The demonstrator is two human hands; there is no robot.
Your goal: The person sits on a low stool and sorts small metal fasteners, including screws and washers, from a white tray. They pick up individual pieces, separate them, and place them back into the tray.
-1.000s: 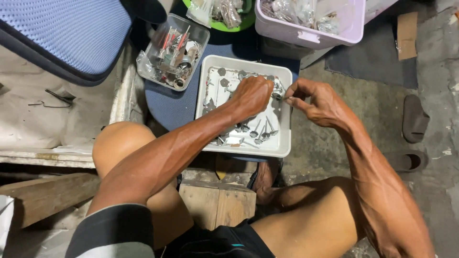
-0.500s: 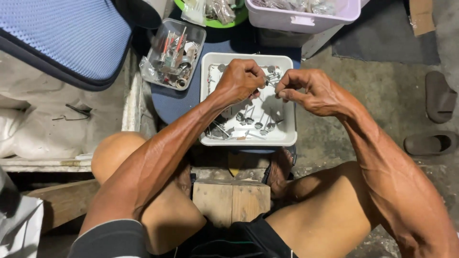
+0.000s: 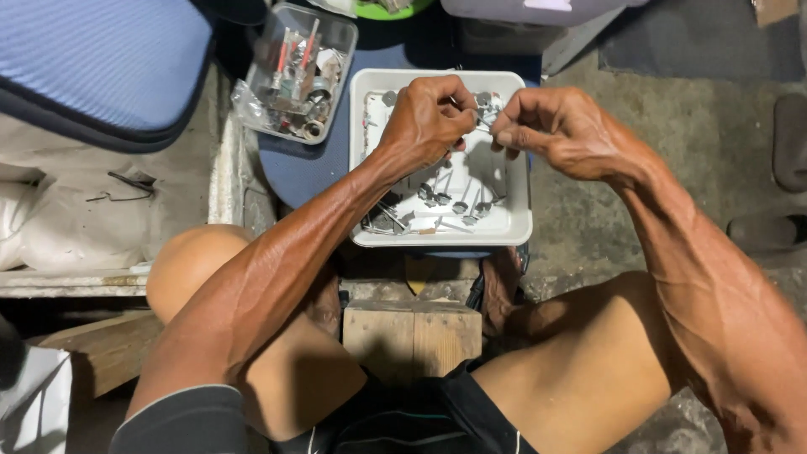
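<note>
Right now both of my hands meet over the upper half of the white rectangular plastic tray (image 3: 513, 225), which sits in the upper middle of the frame on a dark blue round stool top (image 3: 307, 172). My left hand (image 3: 427, 122) is curled into a loose fist, thumb and forefinger pinched together on a small thin metal piece (image 3: 482, 123) that shows between the two hands; my right hand (image 3: 561, 130) pinches the other end of it, fingers folded tight. So each grip is closed on that same little part, held just above the tray, though the part is too small for me to say exactly what it is. I judge this to be the fitting or twisting step on one piece, with the rest waiting below. The next move, as I judge it, calls for a fine, steady pinch and a short drop back to the tray, with care not to scatter the loose ones. In the lower half of the tray lie many small silvery metal pins with round flat heads (image 3: 445, 195), thin-stemmed, shiny and hard, some heaped at the lower left corner. To the upper left of the tray stands a clear plastic box of mixed metal bits and red-handled items (image 3: 296, 74), cluttered and glinting. A blue ribbed cushion (image 3: 92, 67) fills the upper left of the frame, soft against the rough grey concrete floor (image 3: 672, 126) at the right. Below the tray a pale wooden block (image 3: 412, 332) sits between my bare knees.
</note>
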